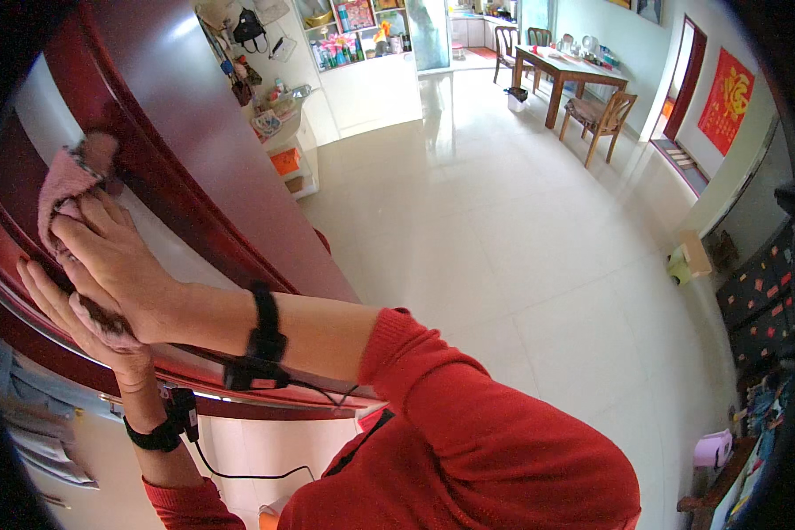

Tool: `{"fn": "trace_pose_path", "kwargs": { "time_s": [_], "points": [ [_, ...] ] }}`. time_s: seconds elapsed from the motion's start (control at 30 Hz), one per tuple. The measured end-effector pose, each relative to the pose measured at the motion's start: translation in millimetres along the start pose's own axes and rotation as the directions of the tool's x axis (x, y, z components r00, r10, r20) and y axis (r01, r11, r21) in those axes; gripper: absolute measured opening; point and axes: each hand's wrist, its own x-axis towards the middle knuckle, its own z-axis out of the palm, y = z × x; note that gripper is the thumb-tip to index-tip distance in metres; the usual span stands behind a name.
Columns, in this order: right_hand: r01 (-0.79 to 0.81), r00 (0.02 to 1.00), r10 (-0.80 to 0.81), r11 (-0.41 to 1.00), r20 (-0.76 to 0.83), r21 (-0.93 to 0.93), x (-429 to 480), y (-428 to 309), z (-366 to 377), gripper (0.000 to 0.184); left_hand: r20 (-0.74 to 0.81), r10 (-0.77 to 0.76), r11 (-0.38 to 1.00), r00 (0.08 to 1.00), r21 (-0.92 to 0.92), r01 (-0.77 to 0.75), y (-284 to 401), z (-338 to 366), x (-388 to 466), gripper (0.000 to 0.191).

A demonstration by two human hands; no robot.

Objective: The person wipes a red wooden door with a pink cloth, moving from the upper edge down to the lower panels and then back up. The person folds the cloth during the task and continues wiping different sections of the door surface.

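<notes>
A dark red door with raised moulding and pale panels leans across the left side of the view. My right hand presses a folded pink cloth against the door's panel and moulding. The cloth bunches past my fingertips, and a paler end shows below the palm. Just beneath, my left hand lies along the door near its edge, fingers stretched out. Its thumb is hidden, so its grip is unclear. Each wrist wears a black strap with a small box and cable.
Pale floor tiles stretch beyond the door. A white cabinet with shelves stands at the back, near a dining table and wooden chair. Dark clothing shows at lower left. At lower right sits a lilac box.
</notes>
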Motion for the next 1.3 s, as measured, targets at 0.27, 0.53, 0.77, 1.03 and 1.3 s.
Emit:
{"fn": "trace_pose_path", "kwargs": {
  "time_s": [0.27,0.53,0.77,1.03,1.3],
  "points": [
    [-0.318,0.948,0.312,0.941,0.065,0.119,-36,-4,8,0.028,-0.064,-0.035,0.996,0.997,-0.081,0.029,-1,-1,0,0.064],
    [-0.133,0.988,0.137,0.990,0.076,-0.050,-85,-16,-18,0.045,-0.040,-0.090,0.996,0.995,-0.025,0.090,5,-4,4,0.065],
    [-0.384,0.917,0.376,0.922,0.132,0.042,-123,-26,-26,0.047,-0.065,-0.083,0.995,0.994,-0.061,0.080,2,-3,3,0.061],
    [-0.099,0.852,0.264,0.930,0.452,-0.355,-181,-34,-52,0.032,-0.042,-0.034,0.998,0.999,-0.061,0.032,2,-7,2,0.052],
    [-0.369,0.770,0.388,0.918,0.506,-0.143,-227,-27,-69,0.037,-0.055,-0.082,0.995,0.995,-0.068,0.079,5,-3,-3,0.052]
  ]
}}
